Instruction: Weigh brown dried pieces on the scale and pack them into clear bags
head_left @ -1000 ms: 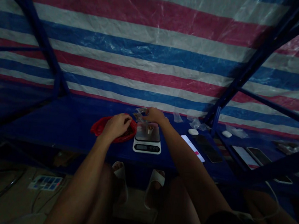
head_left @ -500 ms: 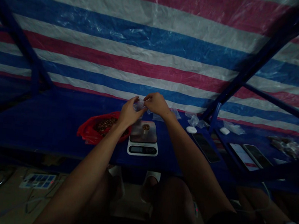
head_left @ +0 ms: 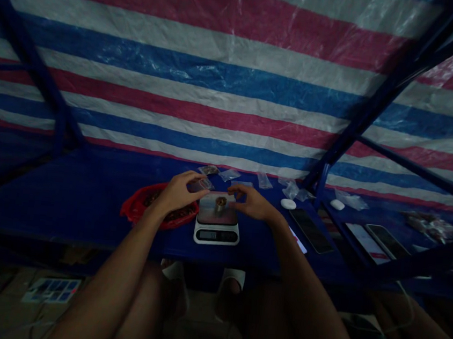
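A small clear plastic bag shows between the thumb and fingers of my left hand, which hovers by the scale's left edge. Right of the scale's plate, my right hand has its fingers bent and apart, with nothing in them. A small round cup with brownish contents stands on the plate of the white digital scale, near those fingertips. Partly under my left hand lies a red basket of small brown pieces. The scale's display is lit, but its figures are too blurred to read.
Several clear bags lie along the back of the blue table, below a striped tarp. To the right are a white case, a dark phone and blue metal bars. Another person's arm appears at lower right.
My hands have separated and come down nearer the scale. The bag that was between both hands is now by my left hand only. My right hand has moved toward the cup.
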The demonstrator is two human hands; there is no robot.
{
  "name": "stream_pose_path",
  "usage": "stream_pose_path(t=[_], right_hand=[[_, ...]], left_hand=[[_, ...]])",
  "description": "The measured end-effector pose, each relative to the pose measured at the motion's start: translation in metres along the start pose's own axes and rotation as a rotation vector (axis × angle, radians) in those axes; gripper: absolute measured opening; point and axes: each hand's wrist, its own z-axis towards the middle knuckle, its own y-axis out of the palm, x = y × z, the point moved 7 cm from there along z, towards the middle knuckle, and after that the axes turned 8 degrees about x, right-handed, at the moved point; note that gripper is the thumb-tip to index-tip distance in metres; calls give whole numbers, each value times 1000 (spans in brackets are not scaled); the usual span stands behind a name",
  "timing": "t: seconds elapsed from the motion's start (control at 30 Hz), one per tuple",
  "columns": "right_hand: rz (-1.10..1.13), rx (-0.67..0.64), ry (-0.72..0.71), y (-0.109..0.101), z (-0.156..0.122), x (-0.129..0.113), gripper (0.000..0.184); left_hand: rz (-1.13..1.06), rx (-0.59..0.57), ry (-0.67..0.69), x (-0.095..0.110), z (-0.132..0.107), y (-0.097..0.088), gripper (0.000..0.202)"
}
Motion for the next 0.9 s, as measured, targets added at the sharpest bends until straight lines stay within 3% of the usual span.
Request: stream_pose_path(t=[0.1, 0.23, 0.57, 0.9], right_hand=[[-7, -46, 20, 15, -9, 8, 44], [34, -38, 7, 23, -7, 6, 28], [-5, 9, -15, 20, -2, 4, 25], [-247, 46, -172, 23, 3, -21, 24]], left_hand=[[19, -108, 13, -4, -6, 10, 46], [9, -191, 9, -7, -10, 25, 51], [80, -249, 0, -10, -15, 34, 63], [105, -256, 11, -2, -12, 35, 58]])
